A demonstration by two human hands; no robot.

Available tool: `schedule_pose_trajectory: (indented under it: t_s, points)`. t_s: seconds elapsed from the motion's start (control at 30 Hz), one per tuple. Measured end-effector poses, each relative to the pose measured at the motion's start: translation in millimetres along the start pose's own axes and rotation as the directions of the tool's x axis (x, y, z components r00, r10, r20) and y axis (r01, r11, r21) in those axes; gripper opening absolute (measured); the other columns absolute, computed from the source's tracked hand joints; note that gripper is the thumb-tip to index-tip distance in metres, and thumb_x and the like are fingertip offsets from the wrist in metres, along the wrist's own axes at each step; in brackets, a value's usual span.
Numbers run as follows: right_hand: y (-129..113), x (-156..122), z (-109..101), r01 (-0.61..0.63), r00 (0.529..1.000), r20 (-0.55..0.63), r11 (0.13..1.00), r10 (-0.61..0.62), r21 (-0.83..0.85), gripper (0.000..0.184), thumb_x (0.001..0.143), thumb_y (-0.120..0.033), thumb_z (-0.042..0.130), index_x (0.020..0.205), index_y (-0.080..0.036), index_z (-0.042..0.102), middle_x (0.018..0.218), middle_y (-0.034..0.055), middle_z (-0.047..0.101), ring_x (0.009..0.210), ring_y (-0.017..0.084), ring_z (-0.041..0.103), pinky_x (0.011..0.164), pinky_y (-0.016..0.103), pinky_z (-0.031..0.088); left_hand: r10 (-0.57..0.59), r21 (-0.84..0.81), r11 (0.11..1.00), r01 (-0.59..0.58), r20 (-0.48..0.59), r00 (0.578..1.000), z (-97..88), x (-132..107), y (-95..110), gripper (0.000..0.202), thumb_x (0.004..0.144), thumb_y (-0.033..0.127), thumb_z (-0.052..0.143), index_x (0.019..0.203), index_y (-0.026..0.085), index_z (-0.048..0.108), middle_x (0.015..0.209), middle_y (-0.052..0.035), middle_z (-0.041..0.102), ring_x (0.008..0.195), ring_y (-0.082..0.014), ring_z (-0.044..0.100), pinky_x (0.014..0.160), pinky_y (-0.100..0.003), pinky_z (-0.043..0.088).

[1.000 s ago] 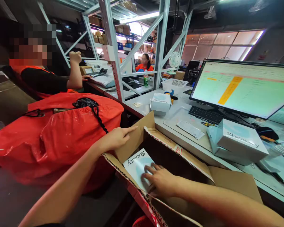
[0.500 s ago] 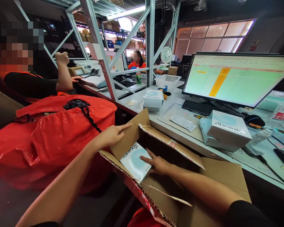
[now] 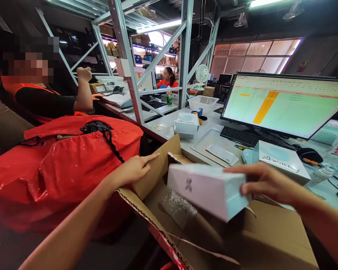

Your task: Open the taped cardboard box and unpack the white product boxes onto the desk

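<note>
Holding the white box (image 3: 198, 189) tilted above the carton (image 3: 281, 232), our right hand (image 3: 270, 183) pinches one end, grip closed on it. We judge the lift largely complete: box raised, not yet set down. Clear wrap (image 3: 177, 208) lies inside the carton. Our left hand (image 3: 131, 170) rests at the carton's corner flap (image 3: 153, 174); we cannot tell its grip. A second box (image 3: 186, 125) and a third box (image 3: 280, 161) stand near the desk's (image 3: 167, 122) front edge.

3 lettered white boxes (image 3: 205, 189), 1 open carton (image 3: 281, 232), 1 large red bag (image 3: 73, 161), 2 co-workers (image 3: 45, 101).
</note>
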State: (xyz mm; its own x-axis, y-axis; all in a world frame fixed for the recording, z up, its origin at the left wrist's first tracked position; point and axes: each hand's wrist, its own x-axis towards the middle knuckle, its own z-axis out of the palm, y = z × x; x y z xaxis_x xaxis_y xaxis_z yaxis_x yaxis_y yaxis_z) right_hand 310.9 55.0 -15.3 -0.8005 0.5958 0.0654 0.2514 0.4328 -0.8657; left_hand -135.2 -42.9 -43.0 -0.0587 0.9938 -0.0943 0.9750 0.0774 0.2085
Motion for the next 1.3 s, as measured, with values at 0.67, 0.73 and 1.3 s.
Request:
schedule_pose_trajectory:
  t_s: [0.67,0.73,1.3]
  points:
    - [7,255,4,-0.131,0.809,-0.503,0.741,-0.304,-0.659,0.054,0.110,-0.037,0.050,0.148,0.002,0.053,0.146,0.0237,0.059,0.125,0.026,0.064,0.110,0.045,0.047,-0.071,0.053,0.996,0.071,0.010,0.997,-8.0,-27,16,0.066,0.104,0.033,0.039,0.169,0.026,0.041,0.088,-0.0023,0.072,0.062,-0.0148,0.054,0.076,-0.025,0.044]
    - [-12,203,28,0.070,0.801,-0.458,0.820,-0.386,-0.568,0.050,0.111,-0.042,0.043,0.133,-0.002,0.064,0.109,0.0103,0.073,0.097,0.014,0.070,0.093,0.033,0.052,-0.061,0.067,0.996,0.060,0.013,0.998,-9.4,-29,18,0.066,0.103,0.034,0.039,0.169,0.027,0.041,0.080,-0.0013,0.066,0.061,-0.0151,0.052,0.072,-0.026,0.041]
    - [131,83,231,0.080,0.917,0.362,0.810,0.169,-0.581,0.032,0.099,-0.013,0.056,0.126,-0.018,0.072,0.139,0.0177,0.068,0.125,0.029,0.064,0.098,0.035,0.052,-0.014,0.075,0.997,0.017,-0.047,0.999,-11.4,-47,34,0.069,0.100,0.037,0.044,0.167,0.023,0.044,0.075,-0.0028,0.068,0.058,-0.0184,0.056,0.077,-0.031,0.048]
